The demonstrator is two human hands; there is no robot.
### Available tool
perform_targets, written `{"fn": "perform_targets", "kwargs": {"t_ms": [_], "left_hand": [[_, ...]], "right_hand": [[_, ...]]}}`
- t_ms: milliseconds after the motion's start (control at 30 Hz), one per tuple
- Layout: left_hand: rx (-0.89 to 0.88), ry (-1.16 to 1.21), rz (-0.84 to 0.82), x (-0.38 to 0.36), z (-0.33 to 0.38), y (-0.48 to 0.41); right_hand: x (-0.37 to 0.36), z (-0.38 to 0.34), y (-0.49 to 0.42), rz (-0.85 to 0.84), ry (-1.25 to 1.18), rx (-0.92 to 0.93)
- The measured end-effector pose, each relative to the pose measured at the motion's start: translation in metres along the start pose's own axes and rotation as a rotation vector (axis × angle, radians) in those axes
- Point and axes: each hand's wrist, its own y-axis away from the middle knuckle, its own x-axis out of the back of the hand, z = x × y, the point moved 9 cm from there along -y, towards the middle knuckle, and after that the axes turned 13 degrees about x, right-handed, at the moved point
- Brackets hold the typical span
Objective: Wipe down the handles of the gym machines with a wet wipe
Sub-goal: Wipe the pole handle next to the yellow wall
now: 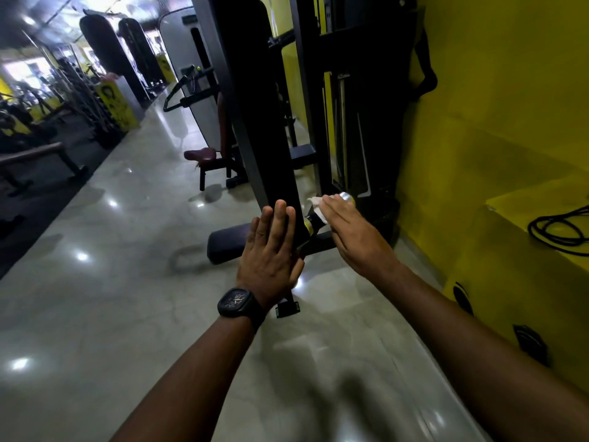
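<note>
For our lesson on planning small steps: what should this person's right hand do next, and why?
Probably slide the right hand along the handle toward its silver end: the wipe sits under it there, and the left hand braces flat against the black post.
</note>
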Motion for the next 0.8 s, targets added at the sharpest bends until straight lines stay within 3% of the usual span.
{"fn": "perform_targets", "kwargs": {"t_ms": [167, 300, 467, 633, 800], "left_hand": [[0.003, 0.010, -0.024, -0.003, -0.001, 0.000], [0.009, 0.006, -0.008, -0.002, -0.001, 0.000], [0.008, 0.013, -0.021, -0.003, -0.002, 0.000], [0.008, 0.009, -0.004, -0.002, -0.001, -0.001], [0.006, 0.028, -0.006, -0.003, -0.002, 0.000]], "right_hand": [[0.000, 0.002, -0.033, -0.142, 0.092, 0.010], [0.011, -0.001, -0.018, 0.000, 0.056, -0.030], [0.017, -0.006, -0.032, -0.016, 0.161, 0.038], [0.028, -0.002, -0.020, 0.103, -0.027, -0.022], [0.020, 0.000, -0.034, -0.069, 0.039, -0.019]]}}
